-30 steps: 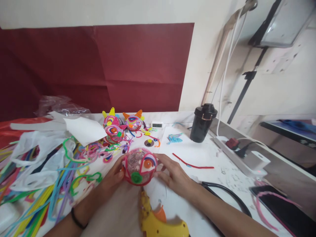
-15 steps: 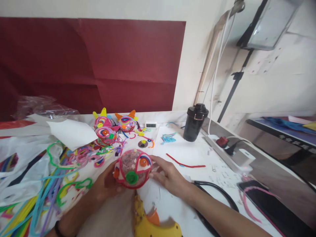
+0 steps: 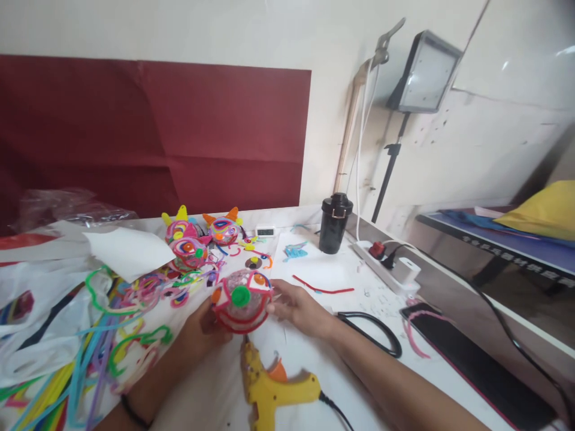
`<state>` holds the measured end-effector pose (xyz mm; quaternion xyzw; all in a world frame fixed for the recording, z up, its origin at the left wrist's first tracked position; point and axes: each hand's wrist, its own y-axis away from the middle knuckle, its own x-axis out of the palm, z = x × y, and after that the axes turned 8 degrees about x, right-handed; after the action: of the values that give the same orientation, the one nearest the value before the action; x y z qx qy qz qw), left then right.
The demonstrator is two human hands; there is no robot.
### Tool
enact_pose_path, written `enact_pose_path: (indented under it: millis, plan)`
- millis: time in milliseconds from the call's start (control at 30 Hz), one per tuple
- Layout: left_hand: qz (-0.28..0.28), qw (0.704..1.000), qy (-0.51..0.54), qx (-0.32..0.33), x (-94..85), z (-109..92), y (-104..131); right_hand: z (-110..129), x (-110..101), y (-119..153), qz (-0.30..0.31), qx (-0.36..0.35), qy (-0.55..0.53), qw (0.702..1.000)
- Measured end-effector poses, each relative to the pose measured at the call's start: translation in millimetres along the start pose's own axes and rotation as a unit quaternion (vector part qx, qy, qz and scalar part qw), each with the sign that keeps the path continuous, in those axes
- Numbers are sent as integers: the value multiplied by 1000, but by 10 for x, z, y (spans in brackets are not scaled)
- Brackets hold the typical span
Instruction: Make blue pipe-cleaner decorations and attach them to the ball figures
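Between my two hands is a clear round ball [image 3: 245,302] decorated as a face, with pink and red trim, orange-centred eyes and a green nose. My left hand [image 3: 204,329] grips its left side, the fingers partly hidden behind it. My right hand [image 3: 299,308] has its fingers closed on the right side. Just below the ball, a yellow glue gun [image 3: 281,389] with an orange trigger lies on the white table, its nozzle pointing at the ball. Farther back sit similar decorated balls, one with a green nose [image 3: 191,252] and one with orange horns [image 3: 224,228].
Coloured pipe cleaners [image 3: 74,377] cover the left side, beside a sheet of white paper [image 3: 128,251]. A black bottle [image 3: 335,227] stands at the back right, near a white power strip [image 3: 386,269]. Scissors with black handles [image 3: 372,329] and a black phone [image 3: 476,365] lie to the right.
The ball has been tipped in my hands, so its green nose sits higher and a red curved strip shows beneath. The camera view has turned right, and more of the glue gun is visible.
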<state>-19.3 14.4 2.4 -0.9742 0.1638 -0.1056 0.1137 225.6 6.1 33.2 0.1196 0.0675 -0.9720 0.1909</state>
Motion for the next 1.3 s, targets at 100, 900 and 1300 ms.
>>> enact_pose_path:
  millis: [100, 900, 1300]
  plan:
    - [-24, 999, -27, 2, 36, -12, 5, -60, 87, 34, -10, 16, -66, 998]
    - [-76, 994, -74, 9, 168, -22, -16, -72, 168, 254, -94, 10, -55, 994]
    - [-123, 992, -20, -31, 201, -72, 31, -79, 190, 250, -87, 5, -101, 991]
